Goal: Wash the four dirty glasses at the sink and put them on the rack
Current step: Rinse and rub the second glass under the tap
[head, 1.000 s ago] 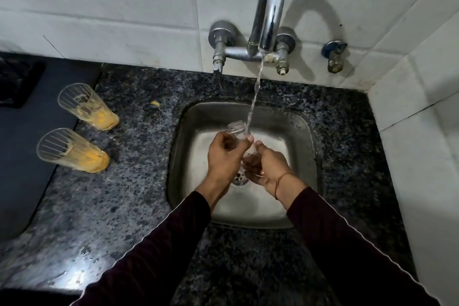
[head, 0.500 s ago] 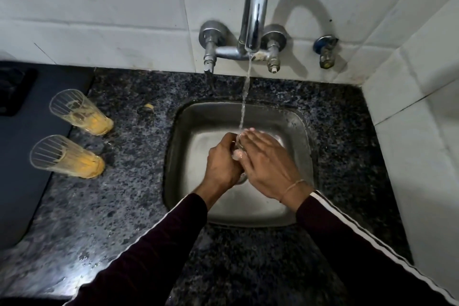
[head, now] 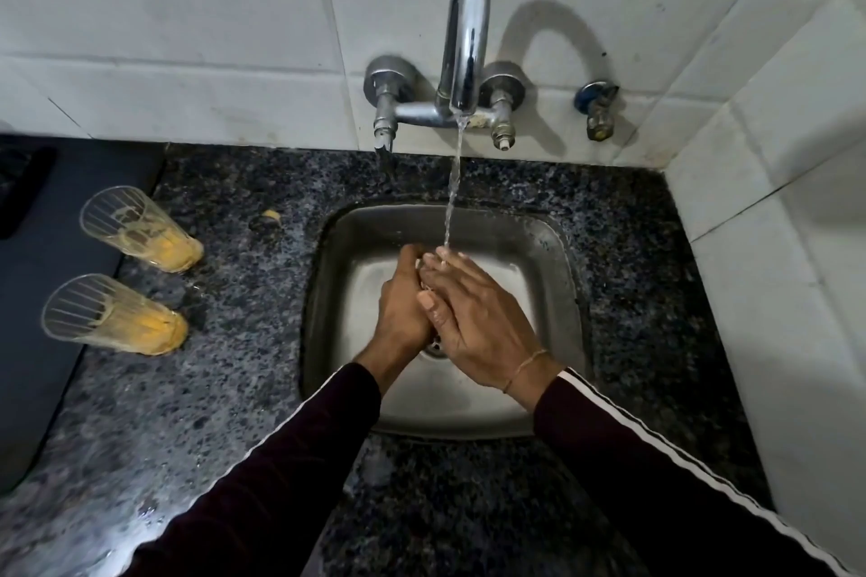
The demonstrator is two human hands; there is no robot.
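As water runs, both hands (head: 445, 305) clasped, no legible writing

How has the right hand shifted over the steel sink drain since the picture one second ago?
Yes. The right hand has swung up and left over the glass, toward the left hand, now covering part of the sink drain.

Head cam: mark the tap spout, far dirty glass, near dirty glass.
tap spout (head: 466, 28): head view, on the curved chrome neck.
far dirty glass (head: 140, 230): head view, mid-body.
near dirty glass (head: 112, 314): head view, mid-body.
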